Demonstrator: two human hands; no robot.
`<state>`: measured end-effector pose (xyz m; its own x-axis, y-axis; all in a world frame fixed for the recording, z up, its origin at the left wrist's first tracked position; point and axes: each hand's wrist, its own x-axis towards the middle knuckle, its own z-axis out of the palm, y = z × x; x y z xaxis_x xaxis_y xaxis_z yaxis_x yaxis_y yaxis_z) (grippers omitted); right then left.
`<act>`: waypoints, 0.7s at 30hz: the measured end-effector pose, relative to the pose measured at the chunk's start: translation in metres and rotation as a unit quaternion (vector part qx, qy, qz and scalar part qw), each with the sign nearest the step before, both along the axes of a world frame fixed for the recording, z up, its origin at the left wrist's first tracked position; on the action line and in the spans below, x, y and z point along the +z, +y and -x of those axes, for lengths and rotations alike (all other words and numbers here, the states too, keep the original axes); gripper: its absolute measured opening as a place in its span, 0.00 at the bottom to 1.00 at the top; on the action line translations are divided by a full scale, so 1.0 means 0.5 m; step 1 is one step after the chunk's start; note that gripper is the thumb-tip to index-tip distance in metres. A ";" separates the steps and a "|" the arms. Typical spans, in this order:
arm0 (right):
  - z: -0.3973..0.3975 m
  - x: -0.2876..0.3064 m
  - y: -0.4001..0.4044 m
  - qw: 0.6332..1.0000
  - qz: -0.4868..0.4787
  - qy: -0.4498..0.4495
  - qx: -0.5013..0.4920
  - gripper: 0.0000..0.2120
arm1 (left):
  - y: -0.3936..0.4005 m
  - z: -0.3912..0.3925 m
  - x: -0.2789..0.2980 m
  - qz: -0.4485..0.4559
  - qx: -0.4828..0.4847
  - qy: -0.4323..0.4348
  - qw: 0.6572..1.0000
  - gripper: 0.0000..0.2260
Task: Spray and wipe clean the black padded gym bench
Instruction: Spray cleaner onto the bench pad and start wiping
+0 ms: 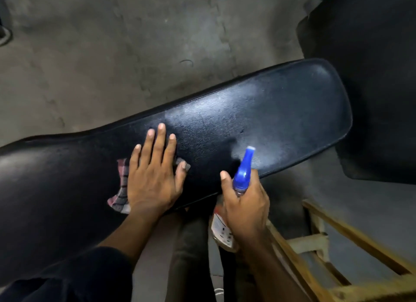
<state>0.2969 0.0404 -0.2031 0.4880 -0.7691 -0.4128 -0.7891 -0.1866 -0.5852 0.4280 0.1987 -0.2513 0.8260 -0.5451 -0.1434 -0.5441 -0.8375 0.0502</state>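
The black padded gym bench (258, 121) runs slantwise across the view, from the lower left up to a rounded end at the right, over a grey floor (101, 54). The person's left hand (153, 178) lies flat on the padding near its middle, fingers (161, 142) spread open and pressing a striped pink and grey cloth (120, 189), whose edges show on both sides of the palm. The right hand (245, 205) is at the bench's near edge, its fingers closed around a spray bottle (242, 173) with a blue nozzle pointing up over the padding. A pale misted patch covers the padding beyond the nozzle. A wooden frame (337, 256) stands at the lower right, beside the bench.
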 end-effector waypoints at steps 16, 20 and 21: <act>0.002 -0.026 -0.109 0.994 0.040 -0.011 -0.101 0.28 | 0.000 -0.003 -0.021 -0.006 -0.006 -0.020 1.000 0.33; 0.002 -0.018 -0.091 0.996 0.031 -0.041 -0.073 0.23 | -0.004 0.004 -0.017 0.000 -0.001 -0.019 1.000 0.32; 0.003 -0.016 -0.085 0.997 0.028 -0.051 -0.060 0.22 | -0.004 0.006 -0.016 0.001 0.002 -0.020 1.000 0.32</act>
<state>0.2953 -0.0020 -0.2110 0.4290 -0.8446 -0.3202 -0.7442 -0.1296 -0.6552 0.4252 0.1966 -0.2594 0.8333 -0.5418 -0.1100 -0.5421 -0.8398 0.0299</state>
